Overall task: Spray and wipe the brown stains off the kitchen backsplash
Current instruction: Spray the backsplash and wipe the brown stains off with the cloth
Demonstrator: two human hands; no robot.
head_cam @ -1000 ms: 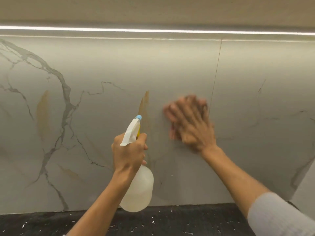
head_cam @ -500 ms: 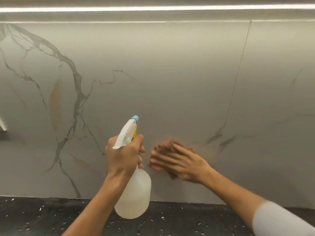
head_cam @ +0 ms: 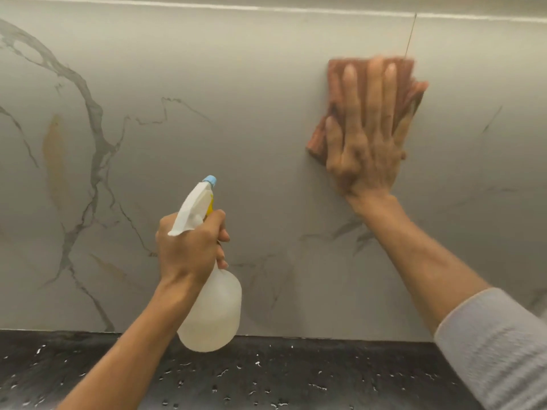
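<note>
The marble-look backsplash (head_cam: 236, 69) fills most of my view. It is rigid and glossy, so I judge it can take firm pressure, and any liquid on it will run down towards the dark speckled countertop (head_cam: 266, 377) at its foot.

The spray bottle (head_cam: 211, 315) hangs just in front of the wall, low and centre-left, above the counter edge. It is translucent plastic and looks partly filled, so I expect it to be light, a little squashy at the belly and slippery if wet. The neck under the trigger is the place to hold it, and that is where the left hand (head_cam: 189, 247) has it, fingers curled round the neck with the blue nozzle (head_cam: 210, 180) aimed at the wall.

The brown cloth (head_cam: 336, 75) lies flat against the wall, upper right, across the vertical tile seam (head_cam: 410, 37). It is soft and folded, and likely to bunch or slide unless pressed over a broad area. The right hand (head_cam: 367, 137) presses it with the palm, its fingers (head_cam: 374, 93) straight and slightly spread over the cloth.

A tall brown stain (head_cam: 54, 155) sits far left beside the grey veining, with a fainter streak (head_cam: 108, 269) below it. Both are well apart from the cloth and, by my reading, not yet wiped.
</note>
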